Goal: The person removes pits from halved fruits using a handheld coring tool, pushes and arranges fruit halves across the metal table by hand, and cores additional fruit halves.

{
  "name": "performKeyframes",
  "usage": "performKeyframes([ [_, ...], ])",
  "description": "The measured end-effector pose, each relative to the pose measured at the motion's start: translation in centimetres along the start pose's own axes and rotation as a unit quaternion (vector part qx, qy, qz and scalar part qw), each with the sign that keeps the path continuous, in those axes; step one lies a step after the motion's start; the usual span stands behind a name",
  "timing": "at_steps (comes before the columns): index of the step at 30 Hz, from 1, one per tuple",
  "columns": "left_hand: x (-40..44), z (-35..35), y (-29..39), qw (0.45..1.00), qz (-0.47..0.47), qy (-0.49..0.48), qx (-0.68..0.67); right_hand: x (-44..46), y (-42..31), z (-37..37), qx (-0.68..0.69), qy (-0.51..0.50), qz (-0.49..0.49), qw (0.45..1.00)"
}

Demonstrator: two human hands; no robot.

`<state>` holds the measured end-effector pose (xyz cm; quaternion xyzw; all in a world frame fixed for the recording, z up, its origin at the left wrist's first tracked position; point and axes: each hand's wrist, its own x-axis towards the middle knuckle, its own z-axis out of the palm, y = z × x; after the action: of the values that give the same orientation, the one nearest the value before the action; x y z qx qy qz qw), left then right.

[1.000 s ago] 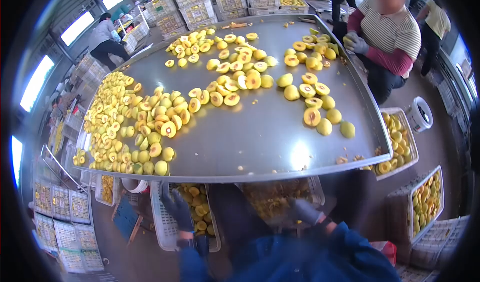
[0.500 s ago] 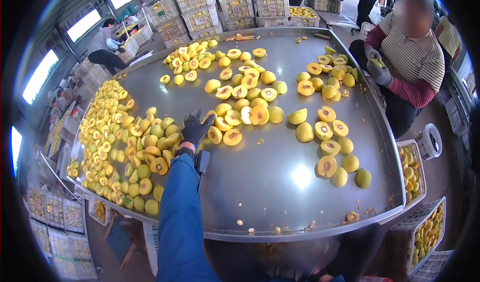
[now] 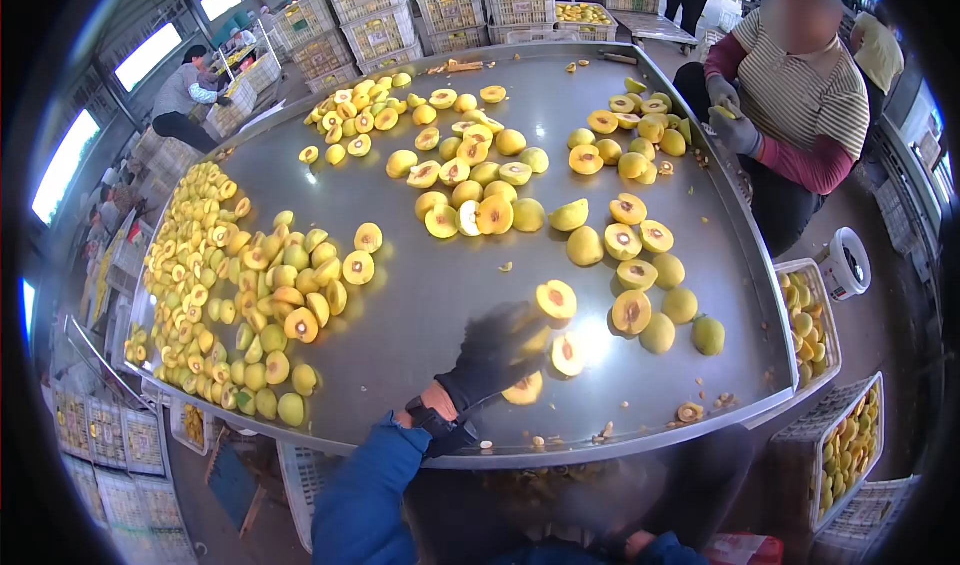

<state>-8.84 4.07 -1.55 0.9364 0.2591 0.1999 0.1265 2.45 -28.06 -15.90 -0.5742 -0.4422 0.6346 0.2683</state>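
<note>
Head cam's got the blurry left hand [image 3: 492, 353] over the metal table [image 3: 420, 365], fingers looking spread right by some loose fruit halves [image 3: 556, 300], while the right hand's [image 3: 617, 545] below the edge, can't tell its fingers.

Fruit [image 3: 228, 311] is heaped along the table's [image 3: 420, 275] left edge, clusters [image 3: 475, 152] are strewn mid-table and down the right side; toward the near edge, halves [image 3: 567, 354] are flanked by the left hand [image 3: 490, 355]. And behind the far edge, crates [image 3: 380, 15] are stacked!
</note>
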Motion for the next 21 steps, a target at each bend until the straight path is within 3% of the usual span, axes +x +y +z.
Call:
performKeyframes([
  [1, 0.3, 0.3, 0.3, 0.996, 0.033, 0.008, -0.077, -0.3, -0.8, -0.7, 0.029, -0.007, 0.019, 0.999],
  [4, 3.7, -0.3, -3.7, 0.99, 0.126, 0.031, 0.048, -0.9, -3.3, -2.1, 0.084, -0.008, 0.044, 0.996],
  [6, 6.7, -1.4, -7.2, 0.988, 0.04, 0.12, 0.093, -0.7, -4.2, -2.2, 0.124, -0.009, 0.015, 0.992],
  [8, 9.6, -1.6, -11.7, 0.98, -0.008, 0.147, 0.131, -0.1, -4.2, -1.6, 0.25, -0.038, -0.047, 0.966],
  [9, 10.7, -1.0, -13.4, 0.98, -0.006, 0.127, 0.152, 0.4, -3.9, -1.0, 0.387, -0.097, -0.12, 0.909],
  [10, 11.7, -0.3, -14.7, 0.979, -0.004, 0.107, 0.171, 1.5, -3.6, 0.2, 0.575, -0.25, -0.207, 0.751],
  [11, 12.4, -0.1, -14.7, 0.978, -0.002, 0.087, 0.189, 2.7, -4.4, 1.1, 0.651, -0.454, -0.227, 0.565],
  [12, 12.8, 0.3, -14.4, 0.975, -0.025, 0.021, 0.218, 2.9, -5.1, 1.5, 0.653, -0.488, -0.237, 0.528],
  [13, 13.3, 0.8, -14.0, 0.97, -0.021, 0.019, 0.24, 1.0, -5.2, 0.4, 0.658, -0.28, -0.223, 0.663],
  [14, 13.9, 1.2, -13.7, 0.965, -0.016, 0.016, 0.262, -1.0, -6.9, -1.0, 0.59, -0.07, -0.15, 0.791],
  [19, 18.7, 4.5, -11.8, 0.941, 0.016, 0.026, 0.336, -1.5, -12.4, -2.0, 0.493, 0.047, 0.07, 0.866],
  [21, 22.1, 6.6, -11.3, 0.957, 0.036, 0.036, 0.287, -0.7, -9.2, -1.7, 0.264, 0.061, -0.021, 0.962],
])
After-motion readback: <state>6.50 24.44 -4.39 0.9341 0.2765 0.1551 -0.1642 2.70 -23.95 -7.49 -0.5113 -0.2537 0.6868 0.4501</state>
